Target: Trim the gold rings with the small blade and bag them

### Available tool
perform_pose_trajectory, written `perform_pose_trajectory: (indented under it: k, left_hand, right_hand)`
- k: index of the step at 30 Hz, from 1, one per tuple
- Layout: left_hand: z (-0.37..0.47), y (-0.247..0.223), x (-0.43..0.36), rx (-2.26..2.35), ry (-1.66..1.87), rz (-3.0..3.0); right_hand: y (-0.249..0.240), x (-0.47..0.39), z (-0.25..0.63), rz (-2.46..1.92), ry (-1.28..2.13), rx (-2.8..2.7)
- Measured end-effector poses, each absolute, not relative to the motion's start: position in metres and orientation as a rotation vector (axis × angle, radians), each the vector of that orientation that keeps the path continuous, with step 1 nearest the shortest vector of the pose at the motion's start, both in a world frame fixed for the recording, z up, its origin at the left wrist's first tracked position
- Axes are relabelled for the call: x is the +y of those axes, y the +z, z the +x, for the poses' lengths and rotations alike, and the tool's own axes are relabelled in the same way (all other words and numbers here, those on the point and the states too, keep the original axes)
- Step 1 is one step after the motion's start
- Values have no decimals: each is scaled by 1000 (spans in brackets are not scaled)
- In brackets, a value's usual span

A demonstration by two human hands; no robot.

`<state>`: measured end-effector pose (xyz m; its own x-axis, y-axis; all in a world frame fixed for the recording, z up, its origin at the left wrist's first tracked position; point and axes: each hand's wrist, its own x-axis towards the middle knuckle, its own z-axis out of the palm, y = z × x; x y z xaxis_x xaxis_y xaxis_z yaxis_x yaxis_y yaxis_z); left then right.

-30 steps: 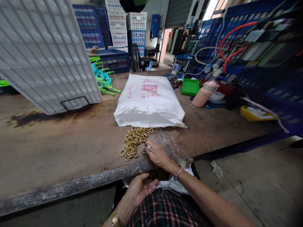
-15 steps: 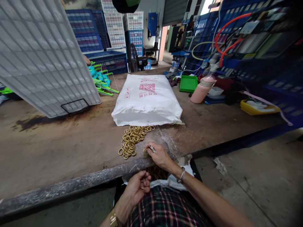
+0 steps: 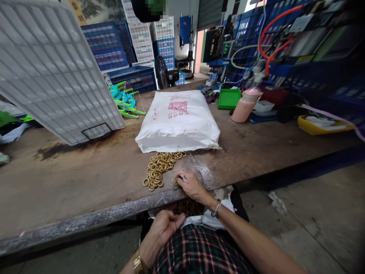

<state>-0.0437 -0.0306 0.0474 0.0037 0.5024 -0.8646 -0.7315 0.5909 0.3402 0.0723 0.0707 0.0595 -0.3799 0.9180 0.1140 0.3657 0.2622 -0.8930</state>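
Note:
My right hand (image 3: 191, 185) rests at the table's front edge, its fingers pinched on a small silver metal tool (image 3: 183, 177). A single brass ring (image 3: 175, 182) touches its fingertips. To the left of it lies a loose pile of brass rings (image 3: 159, 165), just in front of a stuffed white sack (image 3: 179, 121). My left hand (image 3: 167, 228) is below the table edge, palm up, fingers apart, with no ring visible in it. Its fingertips are beside an open bag on the lap that holds many darker rings (image 3: 188, 207).
A large white plastic crate (image 3: 62, 68) leans on the table (image 3: 85, 179) at left, with green and turquoise parts (image 3: 125, 99) behind it. At right stand a green tray (image 3: 229, 99), a pink bottle (image 3: 245, 106) and a yellow tray (image 3: 322, 126).
My left hand has shifted slightly right toward the lap bag and opened; the ring at its fingers no longer shows. My right hand has barely moved. The view has turned a little.

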Motion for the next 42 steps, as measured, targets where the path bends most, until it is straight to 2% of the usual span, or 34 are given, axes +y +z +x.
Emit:
perform_pose_trajectory:
  k: [5,12,26,35,42]
  left_hand:
    - [-50,66,-41,1140,930,79]
    - [-49,88,-24,1435,1206,639]
    - [-51,86,-4,1130,1053,470]
    - [-51,77,-4,1351,1117,749]
    - [-53,77,-7,1320,1089,771]
  right_hand:
    - [59,67,74,-1136,1050,-1891]
    - [63,52,79,-1023,1060,-1926]
    - [59,45,81,-979,1002,-1965]
    - [75,47,79,-1124,1157,-1960]
    - [77,48,78,-1170,1291,-1896]
